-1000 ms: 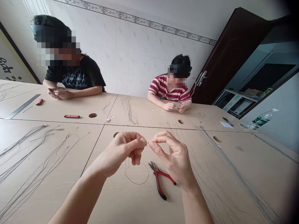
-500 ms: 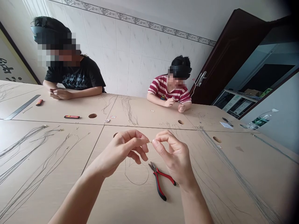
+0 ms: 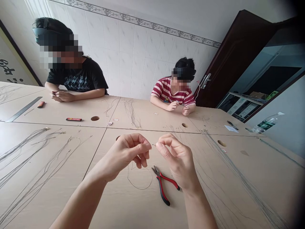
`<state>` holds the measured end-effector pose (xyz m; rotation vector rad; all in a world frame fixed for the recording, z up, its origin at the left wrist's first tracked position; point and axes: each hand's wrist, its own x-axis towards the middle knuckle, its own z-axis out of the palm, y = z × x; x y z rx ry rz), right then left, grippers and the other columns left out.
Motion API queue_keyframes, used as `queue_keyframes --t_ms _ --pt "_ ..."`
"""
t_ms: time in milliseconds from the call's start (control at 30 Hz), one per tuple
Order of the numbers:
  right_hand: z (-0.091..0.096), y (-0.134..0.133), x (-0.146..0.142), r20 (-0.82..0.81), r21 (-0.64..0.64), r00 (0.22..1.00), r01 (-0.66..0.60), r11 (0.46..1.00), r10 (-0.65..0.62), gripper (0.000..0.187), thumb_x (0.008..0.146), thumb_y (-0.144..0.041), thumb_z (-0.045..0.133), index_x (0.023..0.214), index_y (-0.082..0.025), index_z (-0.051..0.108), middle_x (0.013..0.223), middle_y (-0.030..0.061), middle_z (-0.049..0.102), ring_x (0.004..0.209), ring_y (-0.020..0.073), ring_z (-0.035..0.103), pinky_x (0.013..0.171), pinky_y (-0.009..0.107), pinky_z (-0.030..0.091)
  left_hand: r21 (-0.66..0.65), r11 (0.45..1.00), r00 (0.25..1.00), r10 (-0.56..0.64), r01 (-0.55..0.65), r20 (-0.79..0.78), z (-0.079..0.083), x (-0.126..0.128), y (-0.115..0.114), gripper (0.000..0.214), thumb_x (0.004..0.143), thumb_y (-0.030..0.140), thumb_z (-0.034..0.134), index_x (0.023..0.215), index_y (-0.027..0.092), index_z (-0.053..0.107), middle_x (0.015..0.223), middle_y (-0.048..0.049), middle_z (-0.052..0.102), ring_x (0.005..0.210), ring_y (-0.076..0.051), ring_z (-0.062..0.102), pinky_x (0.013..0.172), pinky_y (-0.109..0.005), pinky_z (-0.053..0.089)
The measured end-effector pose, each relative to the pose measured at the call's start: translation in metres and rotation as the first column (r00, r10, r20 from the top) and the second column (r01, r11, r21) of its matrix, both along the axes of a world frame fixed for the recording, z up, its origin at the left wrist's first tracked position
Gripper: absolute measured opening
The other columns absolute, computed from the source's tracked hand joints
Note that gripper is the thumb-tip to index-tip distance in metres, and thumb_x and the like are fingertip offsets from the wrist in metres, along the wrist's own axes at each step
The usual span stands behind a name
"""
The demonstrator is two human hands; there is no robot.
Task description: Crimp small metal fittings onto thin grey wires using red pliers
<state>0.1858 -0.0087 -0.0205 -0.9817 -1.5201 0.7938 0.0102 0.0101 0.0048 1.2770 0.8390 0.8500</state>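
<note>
- The left hand (image 3: pixel 130 152) is hovering above the table (image 3: pixel 114 203), its thumb and forefinger pinched together and the other fingers curled under; it is gripping one end of a thin wire (image 3: pixel 139 183).
- The right hand (image 3: pixel 177 159) is hanging just beside the left, thumb and forefinger pressed tight on a tiny metal piece (image 3: pixel 153 145) that is poking out toward the left fingertips; its remaining fingers are bending loosely inward.
- The two pinches are sitting nearly tip to tip, with only a sliver of space between them; whether the metal piece is touching the left fingertips is too small to tell.
- The wire is looking hair-fine and grey, dropping from the left hand and curling into a loose loop that is lying flat on the table.
- That loop is resting directly below the left hand and just left of the pliers (image 3: pixel 164 184).
- The pliers, red and black in the handles, are lying on the table under the right hand, their nose pointing toward the loop.
- Bundles of long wires (image 3: pixel 30 152) are spreading across the table well to the left of the pliers.
- Across the table from the pliers, a person in a striped shirt (image 3: pixel 172 92) and a person in a black shirt (image 3: pixel 78 79) are sitting with their own hands together on the tabletop.
</note>
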Motion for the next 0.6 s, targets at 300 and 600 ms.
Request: queue_keyframes --t_ms 300,600 --pt "0.0003 -0.0007 -0.0002 -0.009 -0.019 1.0 -0.005 1.0 0.005 0.019 0.092 -0.033 0.059 0.077 -0.022 0.059 0.083 0.0006 0.057 0.083 0.0162 0.055 0.079 0.032 0.043 0.027 1.0 1.0 0.014 -0.014 0.0 0.0001 -0.0011 -0.0015 0.021 0.086 0.032 0.066 0.076 0.014 0.062 0.066 0.0015 0.063 0.055 -0.008 0.06 0.053 -0.019 0.047" --pt "0.0002 -0.0008 -0.0017 -0.033 -0.057 0.999 -0.022 0.998 0.021 0.019 0.092 -0.032 0.06 0.076 -0.022 0.06 0.082 -0.0008 0.057 0.082 0.0148 0.055 0.079 0.03 0.043 0.103 0.994 0.999 0.034 -0.033 -0.01 -0.0015 0.0013 -0.0028 0.02 0.087 0.032 0.066 0.079 0.014 0.063 0.066 0.0014 0.063 0.056 -0.008 0.06 0.053 -0.018 0.047"
